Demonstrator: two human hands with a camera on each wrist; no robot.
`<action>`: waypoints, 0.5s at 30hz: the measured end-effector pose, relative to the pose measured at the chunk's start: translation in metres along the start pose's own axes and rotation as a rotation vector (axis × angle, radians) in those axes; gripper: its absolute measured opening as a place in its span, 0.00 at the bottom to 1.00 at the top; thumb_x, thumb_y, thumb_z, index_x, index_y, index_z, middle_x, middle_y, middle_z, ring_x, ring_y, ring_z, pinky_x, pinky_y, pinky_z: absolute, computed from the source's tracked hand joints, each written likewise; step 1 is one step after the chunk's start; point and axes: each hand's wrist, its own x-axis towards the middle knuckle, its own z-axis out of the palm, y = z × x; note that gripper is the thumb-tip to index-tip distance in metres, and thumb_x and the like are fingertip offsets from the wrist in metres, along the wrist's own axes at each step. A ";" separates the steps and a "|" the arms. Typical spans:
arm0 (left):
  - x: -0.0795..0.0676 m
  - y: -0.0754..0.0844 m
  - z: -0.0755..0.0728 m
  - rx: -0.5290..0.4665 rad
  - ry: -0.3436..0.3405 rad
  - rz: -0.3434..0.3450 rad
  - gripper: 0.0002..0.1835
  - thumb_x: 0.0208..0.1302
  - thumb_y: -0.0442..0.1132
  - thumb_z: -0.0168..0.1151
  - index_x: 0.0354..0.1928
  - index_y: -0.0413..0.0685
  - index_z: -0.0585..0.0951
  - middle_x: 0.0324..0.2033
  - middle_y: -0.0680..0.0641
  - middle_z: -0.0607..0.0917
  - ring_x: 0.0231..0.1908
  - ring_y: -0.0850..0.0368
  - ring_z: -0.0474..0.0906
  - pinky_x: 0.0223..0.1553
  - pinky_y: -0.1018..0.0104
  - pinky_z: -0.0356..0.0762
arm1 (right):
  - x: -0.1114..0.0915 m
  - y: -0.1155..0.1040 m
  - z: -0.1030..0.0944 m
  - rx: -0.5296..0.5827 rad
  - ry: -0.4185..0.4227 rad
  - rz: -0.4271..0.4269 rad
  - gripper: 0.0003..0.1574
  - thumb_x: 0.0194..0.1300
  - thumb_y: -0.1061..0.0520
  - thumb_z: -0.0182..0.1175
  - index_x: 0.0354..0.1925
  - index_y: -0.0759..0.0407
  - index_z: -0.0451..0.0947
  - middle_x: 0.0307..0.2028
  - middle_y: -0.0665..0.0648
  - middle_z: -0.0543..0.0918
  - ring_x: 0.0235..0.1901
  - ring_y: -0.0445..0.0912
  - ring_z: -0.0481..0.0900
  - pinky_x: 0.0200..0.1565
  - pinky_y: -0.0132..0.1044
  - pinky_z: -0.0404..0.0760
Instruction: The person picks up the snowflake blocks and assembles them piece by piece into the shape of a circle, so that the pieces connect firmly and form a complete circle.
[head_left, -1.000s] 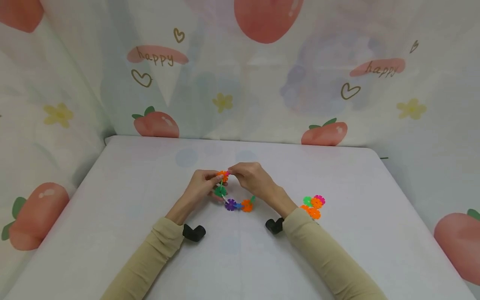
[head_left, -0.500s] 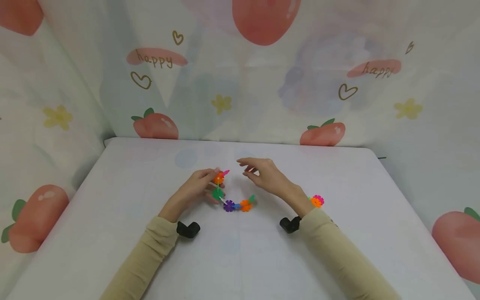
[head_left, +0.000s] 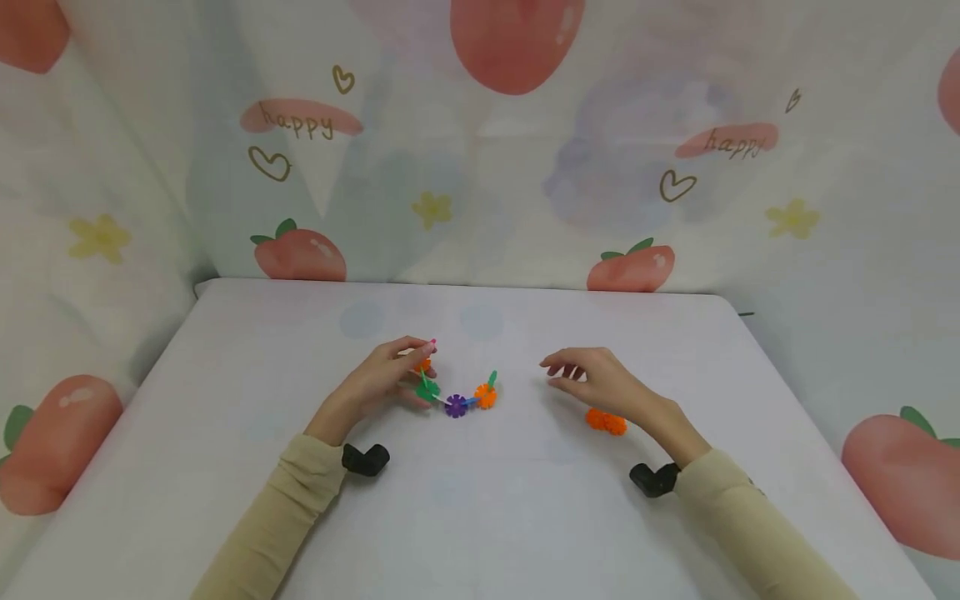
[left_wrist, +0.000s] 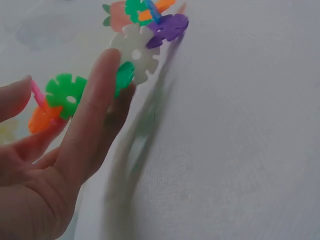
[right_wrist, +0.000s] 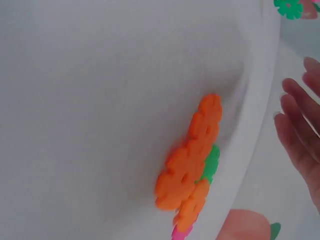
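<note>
A chain of interlocking snowflake discs [head_left: 456,406] curves between the hands, with purple, blue, green, white and orange pieces. My left hand [head_left: 378,375] pinches its left end. In the left wrist view, the thumb touches a thin pink disc [left_wrist: 37,94] joined to an orange disc [left_wrist: 44,119], and a finger passes in front of a green disc [left_wrist: 65,92]. The chain's other end has a green disc [head_left: 492,380] standing up from an orange one. My right hand [head_left: 600,379] holds nothing, fingers loosely bent, above and beside loose orange discs [head_left: 606,422].
In the right wrist view, the loose pile [right_wrist: 182,175] also shows green and pink discs, partly covered by orange ones. Black angled devices [head_left: 365,460] sit at both wrists. The white table [head_left: 480,508] backs onto a printed cloth wall [head_left: 517,183].
My right hand has let go of the pink disc at the chain's left end and moved right toward the loose discs. The left hand, still holding the chain, has shifted slightly left.
</note>
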 end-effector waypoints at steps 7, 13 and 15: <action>0.001 0.000 -0.002 0.034 -0.031 0.006 0.29 0.78 0.50 0.58 0.67 0.34 0.74 0.49 0.38 0.82 0.40 0.51 0.85 0.42 0.54 0.90 | -0.036 0.015 -0.019 -0.005 -0.080 0.115 0.11 0.64 0.65 0.68 0.46 0.60 0.87 0.40 0.50 0.89 0.36 0.41 0.81 0.41 0.35 0.84; 0.002 -0.001 -0.003 0.060 -0.066 0.012 0.29 0.78 0.49 0.57 0.69 0.34 0.72 0.51 0.34 0.85 0.39 0.51 0.86 0.43 0.56 0.89 | -0.054 0.024 -0.028 0.001 -0.150 0.201 0.12 0.62 0.66 0.69 0.45 0.60 0.87 0.40 0.51 0.88 0.36 0.43 0.78 0.37 0.31 0.80; 0.002 -0.001 -0.002 0.068 -0.064 0.015 0.28 0.78 0.49 0.57 0.69 0.34 0.72 0.51 0.35 0.85 0.40 0.52 0.86 0.43 0.56 0.89 | -0.056 0.024 -0.028 -0.002 -0.166 0.205 0.11 0.62 0.62 0.71 0.45 0.60 0.87 0.39 0.51 0.87 0.36 0.43 0.77 0.38 0.32 0.80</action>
